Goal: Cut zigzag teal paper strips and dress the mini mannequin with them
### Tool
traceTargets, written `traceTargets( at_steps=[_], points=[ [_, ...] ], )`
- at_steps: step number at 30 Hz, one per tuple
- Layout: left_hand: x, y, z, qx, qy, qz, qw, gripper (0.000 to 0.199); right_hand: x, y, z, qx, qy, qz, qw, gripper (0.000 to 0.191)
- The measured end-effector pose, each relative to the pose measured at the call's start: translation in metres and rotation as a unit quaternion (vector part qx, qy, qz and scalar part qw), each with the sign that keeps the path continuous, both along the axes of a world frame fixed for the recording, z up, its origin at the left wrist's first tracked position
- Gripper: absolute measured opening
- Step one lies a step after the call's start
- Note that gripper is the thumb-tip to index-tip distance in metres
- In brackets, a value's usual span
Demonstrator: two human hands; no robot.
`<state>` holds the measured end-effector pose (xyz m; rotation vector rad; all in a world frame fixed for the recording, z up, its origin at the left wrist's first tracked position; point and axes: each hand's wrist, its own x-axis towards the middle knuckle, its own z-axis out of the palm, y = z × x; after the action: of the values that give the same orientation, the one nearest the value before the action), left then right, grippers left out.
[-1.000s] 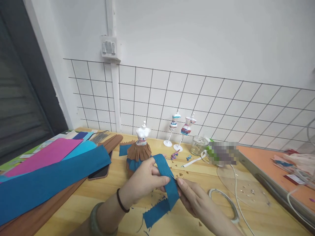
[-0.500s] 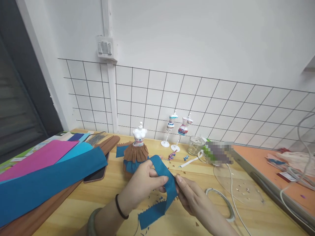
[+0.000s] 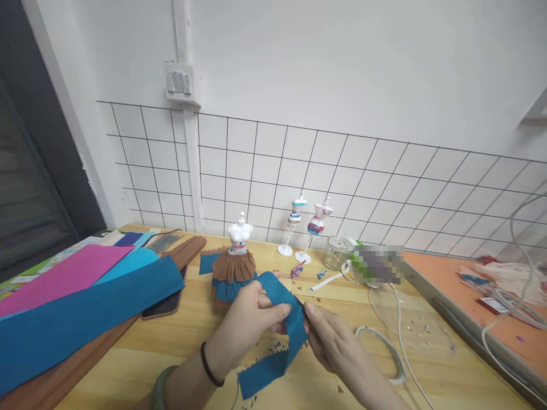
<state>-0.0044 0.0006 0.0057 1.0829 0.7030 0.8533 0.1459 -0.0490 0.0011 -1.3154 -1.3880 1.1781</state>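
Observation:
A blue fabric strip (image 3: 294, 336) with a zigzag-cut edge hangs in a curve between both hands, its lower end over the wooden table. My left hand (image 3: 252, 319) pinches it, thumb on top, and wears a black band at the wrist. On the strip's right edge, my right hand (image 3: 331, 336) is closed in a pinch; a small dark thing shows at its fingertips, too small to name. Just behind my left hand stands a white mini dress form (image 3: 240, 236) in a brown ruffle (image 3: 234, 266) over a blue one.
Folded blue cloth (image 3: 89, 316), pink cloth (image 3: 68, 270) and a phone (image 3: 164, 304) lie left. Two small dress forms, a glass jar (image 3: 337, 253), a tape roll (image 3: 380, 353) and a white cable (image 3: 401, 336) are right. Fabric scraps are scattered about.
The view has shifted slightly. Both hands keep nearly the same hold on the blue strip, and the dark thing at my right fingertips shows a little more.

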Motion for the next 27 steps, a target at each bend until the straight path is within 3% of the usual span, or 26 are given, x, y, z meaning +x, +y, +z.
traceTargets(
  at_steps=[6,14,17,21,27],
  points=[
    [-0.001,0.000,0.001,0.015,0.018,-0.007,1.000,0.059,0.002,0.002,-0.003,-0.047,0.002,-0.020,0.999,0.043],
    [-0.006,0.004,0.003,0.062,0.068,0.002,0.996,0.049,0.005,0.001,0.001,-0.050,0.031,-0.051,0.997,0.048],
    [-0.007,0.003,0.006,0.060,0.065,-0.009,0.996,0.040,0.006,0.002,0.001,-0.049,0.010,-0.032,0.998,0.053],
    [-0.008,0.003,0.010,0.075,0.073,-0.015,0.994,0.024,0.005,0.003,0.001,-0.045,-0.061,0.000,0.997,0.039],
    [-0.012,0.006,0.013,0.076,0.055,-0.016,0.995,0.021,0.003,-0.001,0.004,-0.042,-0.074,0.024,0.996,0.035]
  ],
)
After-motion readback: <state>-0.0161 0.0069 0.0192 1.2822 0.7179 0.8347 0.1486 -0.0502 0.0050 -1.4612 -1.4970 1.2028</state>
